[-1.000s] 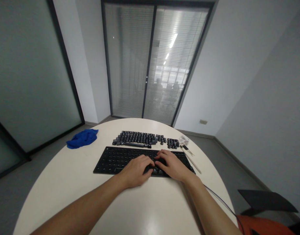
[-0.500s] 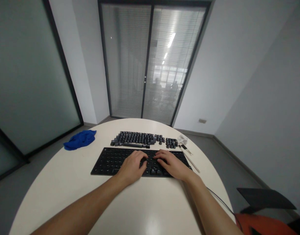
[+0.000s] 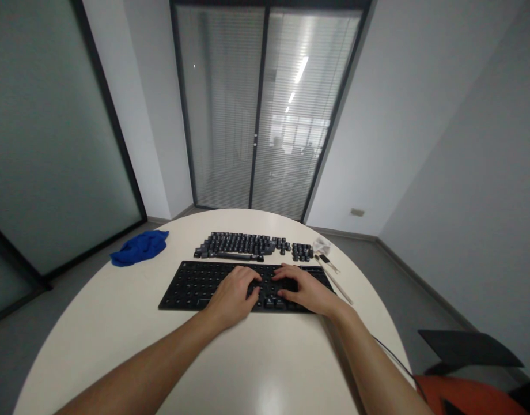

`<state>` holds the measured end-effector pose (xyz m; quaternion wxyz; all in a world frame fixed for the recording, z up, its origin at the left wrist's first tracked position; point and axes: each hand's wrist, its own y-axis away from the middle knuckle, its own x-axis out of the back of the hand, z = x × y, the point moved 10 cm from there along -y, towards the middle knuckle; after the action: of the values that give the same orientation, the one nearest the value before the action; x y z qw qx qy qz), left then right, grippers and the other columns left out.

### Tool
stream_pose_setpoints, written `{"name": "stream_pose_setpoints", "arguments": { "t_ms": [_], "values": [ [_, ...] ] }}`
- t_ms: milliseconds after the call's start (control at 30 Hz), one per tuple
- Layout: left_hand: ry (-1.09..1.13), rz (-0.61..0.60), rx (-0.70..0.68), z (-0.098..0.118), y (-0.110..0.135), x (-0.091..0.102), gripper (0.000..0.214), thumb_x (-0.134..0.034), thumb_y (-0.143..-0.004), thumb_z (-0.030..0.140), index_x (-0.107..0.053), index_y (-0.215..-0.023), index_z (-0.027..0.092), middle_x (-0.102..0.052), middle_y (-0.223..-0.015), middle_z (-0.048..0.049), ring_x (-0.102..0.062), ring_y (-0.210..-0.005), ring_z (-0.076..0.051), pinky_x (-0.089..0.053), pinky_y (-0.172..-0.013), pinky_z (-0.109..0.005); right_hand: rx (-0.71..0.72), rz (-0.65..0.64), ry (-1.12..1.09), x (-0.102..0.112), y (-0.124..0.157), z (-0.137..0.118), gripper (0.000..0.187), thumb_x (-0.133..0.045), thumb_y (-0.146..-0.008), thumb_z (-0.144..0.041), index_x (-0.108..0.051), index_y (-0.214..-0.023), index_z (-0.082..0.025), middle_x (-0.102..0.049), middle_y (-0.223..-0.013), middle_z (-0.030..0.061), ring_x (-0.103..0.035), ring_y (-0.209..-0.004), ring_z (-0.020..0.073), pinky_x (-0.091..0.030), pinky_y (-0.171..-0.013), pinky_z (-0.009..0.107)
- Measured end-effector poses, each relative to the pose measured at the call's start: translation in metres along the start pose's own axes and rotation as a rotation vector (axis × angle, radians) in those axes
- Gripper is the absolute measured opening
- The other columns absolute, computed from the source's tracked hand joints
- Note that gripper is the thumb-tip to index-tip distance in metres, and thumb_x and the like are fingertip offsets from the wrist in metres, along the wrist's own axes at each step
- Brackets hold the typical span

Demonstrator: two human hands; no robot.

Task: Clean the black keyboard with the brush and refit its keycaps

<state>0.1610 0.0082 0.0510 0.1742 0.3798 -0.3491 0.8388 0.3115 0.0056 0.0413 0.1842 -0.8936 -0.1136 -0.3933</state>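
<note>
Right in over the black keyboard (image 3: 185, 288) on the white table (image 3: 248, 360), with left hand (image 3: 233, 291) loosely curled above its middle and right hand (image 3: 307, 290) much the same just beside, to the right. Keeping thumb parted from forefinger on both, gripping nothing visible! Showing loose black keycaps (image 3: 239, 244) in rows on the far side, a crumpled blue cloth (image 3: 140, 248) at far left, a pale stick (image 3: 339, 287) slanting at right.

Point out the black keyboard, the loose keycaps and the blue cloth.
Black keyboard (image 3: 193, 282): head view, on its left part.
Loose keycaps (image 3: 239, 244): head view, middle of the largest group.
Blue cloth (image 3: 140, 248): head view, middle of its crumpled top.
</note>
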Motion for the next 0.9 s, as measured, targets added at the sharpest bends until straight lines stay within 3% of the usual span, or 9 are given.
{"name": "stream_pose_setpoints", "arguments": {
  "t_ms": [267, 500, 733, 900],
  "values": [
    [-0.011, 0.005, -0.026, 0.002, -0.001, -0.001, 0.022, -0.051, -0.088, 0.009, -0.063, -0.103, 0.021, -0.066, -0.103, -0.0046, -0.055, -0.103, -0.023, -0.047, -0.092, -0.037, 0.048, 0.037, 0.030, 0.004, 0.000, -0.013, 0.022, -0.066, -0.084, -0.021, -0.068, -0.106, -0.023, -0.067, -0.117, 0.0067, -0.056, -0.120, 0.0253, -0.040, -0.108, 0.045],
    [-0.010, -0.012, -0.014, -0.001, -0.001, -0.001, 0.028, -0.043, -0.088, 0.004, -0.061, -0.074, 0.020, -0.067, -0.098, -0.0028, -0.056, -0.100, -0.020, -0.046, -0.091, -0.034, 0.078, 0.059, 0.062, 0.005, -0.001, -0.020, 0.018, -0.064, -0.085, -0.019, -0.068, -0.102, -0.023, -0.068, -0.111, 0.0054, -0.062, -0.106, 0.0226, -0.045, -0.100, 0.040],
    [-0.012, 0.035, 0.013, 0.006, -0.001, 0.007, 0.023, -0.043, -0.097, 0.021, -0.066, -0.096, 0.020, -0.068, -0.097, -0.0044, -0.057, -0.098, -0.021, -0.047, -0.090, -0.036, 0.048, 0.105, 0.141, 0.008, -0.005, -0.018, 0.016, -0.063, -0.087, -0.019, -0.069, -0.101, -0.023, -0.071, -0.105, 0.0052, -0.063, -0.103, 0.0230, -0.045, -0.097, 0.039],
    [-0.065, 0.049, 0.006, 0.006, 0.000, 0.005, 0.026, -0.045, -0.098, 0.028, -0.065, -0.113, 0.020, -0.067, -0.115, -0.0068, -0.057, -0.109, -0.023, -0.045, -0.099, -0.040, 0.046, 0.125, 0.174, 0.008, -0.005, -0.020, 0.014, -0.061, -0.089, -0.022, -0.069, -0.100, -0.022, -0.070, -0.102, 0.0057, -0.062, -0.100, 0.0229, -0.046, -0.094, 0.038]
  ]
}}
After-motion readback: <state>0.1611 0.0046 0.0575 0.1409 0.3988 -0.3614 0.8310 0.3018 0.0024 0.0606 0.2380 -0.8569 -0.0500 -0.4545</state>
